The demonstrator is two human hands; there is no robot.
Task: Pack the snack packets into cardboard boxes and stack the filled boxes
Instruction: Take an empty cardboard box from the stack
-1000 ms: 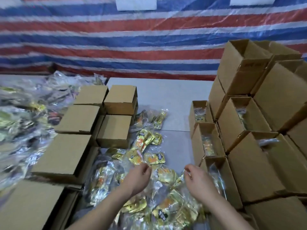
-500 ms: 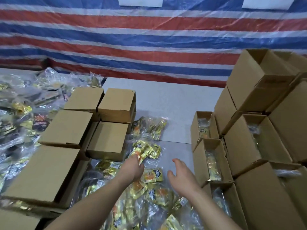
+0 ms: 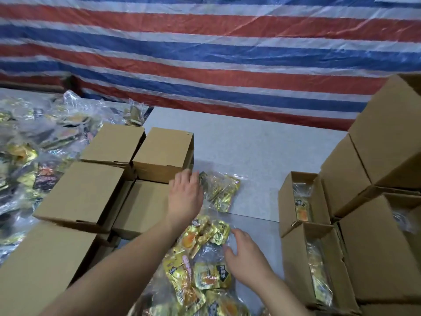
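Observation:
Clear bags of yellow snack packets (image 3: 200, 254) lie in a heap down the middle of the grey table (image 3: 262, 153). My left hand (image 3: 185, 197) reaches forward with relaxed fingers, its fingertips beside the farthest bag of packets (image 3: 222, 190). My right hand (image 3: 246, 258) hovers over the near bags with fingers spread, holding nothing. Closed cardboard boxes (image 3: 88, 195) stand to the left of the heap. Open boxes with packets inside (image 3: 300, 201) stand in a row to the right.
A tall stack of cardboard boxes (image 3: 387, 151) fills the right side. A large pile of bagged packets (image 3: 29, 160) covers the far left of the table. A red, white and blue striped tarpaulin (image 3: 205, 65) hangs behind the table.
Both hands have moved forward from the near bags. My left hand has stretched up to the farthest bag; my right hand has opened and spread over the heap. The camera has tilted upward.

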